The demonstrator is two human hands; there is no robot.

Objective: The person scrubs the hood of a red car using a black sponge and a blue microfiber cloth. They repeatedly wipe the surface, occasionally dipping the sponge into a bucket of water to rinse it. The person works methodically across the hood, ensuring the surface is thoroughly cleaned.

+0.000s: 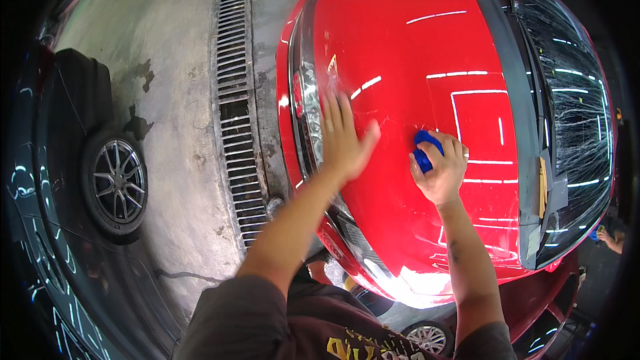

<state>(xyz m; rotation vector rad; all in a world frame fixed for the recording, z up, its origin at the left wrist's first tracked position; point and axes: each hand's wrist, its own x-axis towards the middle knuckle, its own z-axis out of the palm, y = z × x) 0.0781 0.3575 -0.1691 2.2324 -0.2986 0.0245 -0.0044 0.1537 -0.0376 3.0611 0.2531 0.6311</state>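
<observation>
The red car hood (400,47) curves away beneath both my hands, glossy with bright lamp reflections. My left hand (343,143) lies over its front part near the headlight, fingers stretched and thumb apart, holding nothing; its outline is a little blurred. Farther right, toward the middle of the hood, my right hand (445,172) grips a small bunched blue wad (427,150) against the paint. Whether the wad is cloth or something softer I cannot tell. Faint wet streaks show on the paint around my left hand.
A dark car with a silver-spoked wheel (119,183) stands at the left. A metal floor grate (235,93) runs along the concrete floor. The wet windshield (567,80) is at the right, with brown and grey pieces (543,187) at its base. Another person's hand (610,239) shows far right.
</observation>
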